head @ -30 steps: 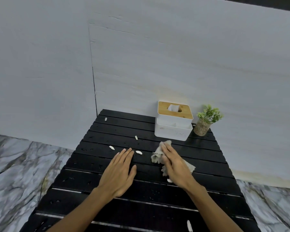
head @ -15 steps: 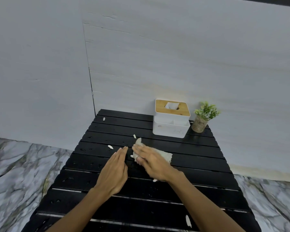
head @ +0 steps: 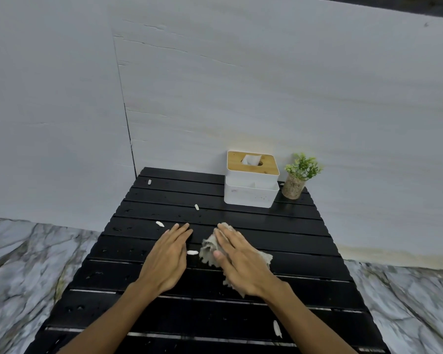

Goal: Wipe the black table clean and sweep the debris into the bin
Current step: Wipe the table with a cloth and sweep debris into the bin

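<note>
The black slatted worktop fills the lower view. A white tissue box with a wooden lid stands at its 12 o'clock edge, with a small potted plant just beside it at 1 o'clock. The right hand presses a crumpled grey cloth at mid-worktop, fingers straight. The left hand lies flat at the cloth's 9 o'clock, fingers straight and together (holding nothing). White debris bits are scattered: one between hand and cloth, others towards 11 o'clock, and one at 5 o'clock.
</note>
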Demonstrator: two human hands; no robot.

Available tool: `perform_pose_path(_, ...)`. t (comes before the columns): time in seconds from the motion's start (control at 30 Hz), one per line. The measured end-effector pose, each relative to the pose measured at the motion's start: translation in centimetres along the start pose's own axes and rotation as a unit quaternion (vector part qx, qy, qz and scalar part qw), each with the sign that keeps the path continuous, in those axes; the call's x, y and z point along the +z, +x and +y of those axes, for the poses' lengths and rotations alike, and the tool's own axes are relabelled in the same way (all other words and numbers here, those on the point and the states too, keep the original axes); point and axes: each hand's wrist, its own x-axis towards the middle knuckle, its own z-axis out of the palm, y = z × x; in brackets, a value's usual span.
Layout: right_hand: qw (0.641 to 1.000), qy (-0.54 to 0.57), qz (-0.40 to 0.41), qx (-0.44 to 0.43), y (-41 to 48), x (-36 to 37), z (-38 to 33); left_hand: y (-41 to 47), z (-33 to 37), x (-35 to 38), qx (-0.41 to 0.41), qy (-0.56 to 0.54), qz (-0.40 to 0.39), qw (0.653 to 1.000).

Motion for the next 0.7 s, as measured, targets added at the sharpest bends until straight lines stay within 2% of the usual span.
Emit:
perform_pose_path(0.17,0.995,-0.031,0.032,0.086,1.0,-0.3,2.5,1.1,1.5,-0.6,-0.033,-0.061,-0.005,0.998)
perform_pose_path(0.33,0.977,-0.057,0.075,0.192,-0.2,-1.5,7.3,2.5,3.4,0.4,-0.004,-0.022,-0.002,1.000)
perform_pose_path(0.5,0.939,-0.081,0.112,0.314,-2.9,-3.2,12.0,4.4,6.1,2.1,0.029,0.030,-0.010,0.999)
perform_pose_path(0.57,0.936,-0.094,0.113,0.320,-3.3,-3.4,12.3,5.2,7.0,3.1,0.029,0.047,-0.024,0.998)
perform_pose_path(0.7,0.955,-0.097,0.093,0.264,-2.7,-3.5,12.1,6.3,8.5,5.3,0.040,0.064,-0.037,0.996)
